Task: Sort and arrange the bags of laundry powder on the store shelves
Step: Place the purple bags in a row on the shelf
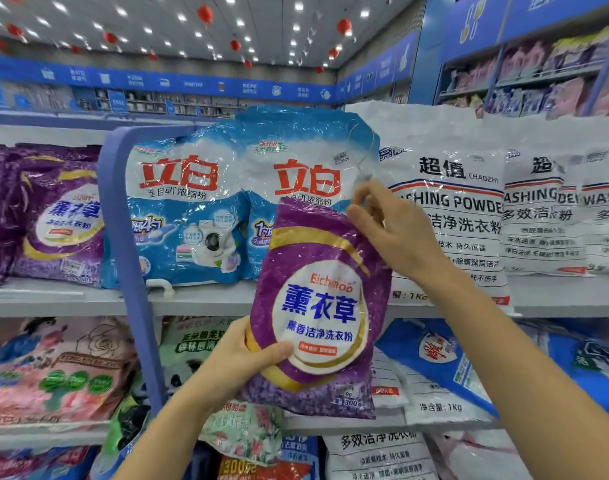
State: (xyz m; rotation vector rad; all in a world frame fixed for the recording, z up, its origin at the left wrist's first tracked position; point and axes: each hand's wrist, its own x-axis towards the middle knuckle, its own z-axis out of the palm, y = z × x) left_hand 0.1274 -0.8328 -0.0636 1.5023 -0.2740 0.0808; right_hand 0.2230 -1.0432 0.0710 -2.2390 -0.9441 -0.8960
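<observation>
L hand (247, 358) grips purple bag (316, 306) at its lower-left edge. Thumb lies across the front, just under the white oval label; the other fingers are hidden behind. R hand (389, 230) pinches the bag's top-right corner, thumb on the near side, fingers curled over the top. R wrist is bent, w/ forearm coming up from lower right. L forearm rises from bottom centre.

The bag is roughly upright, front to the camera, held in the air betw. both hands, near side of the shelves. Its top overlaps the lower part of the right-hand blue bag (306, 161); can't tell if they touch. Its bottom hangs in front of the lower shelf's stock.

Mid shelf (71, 299), far side of the bag:
- Two blue bags stand side by side, the left one (188, 209) just right of a blue post (123, 220).
- White bags (462, 209) are packed tight to the right, just behind R hand.
- Left of the post stand matching purple bags (57, 216), w/ a bare strip of shelf along the front edge.

Lower shelf:
- Pink bags (53, 368) at left.
- A green bag (188, 341) behind L wrist.
- A blue-and-white bag (434, 348) leaning at right.

More shelving far right and far back is blurred.
</observation>
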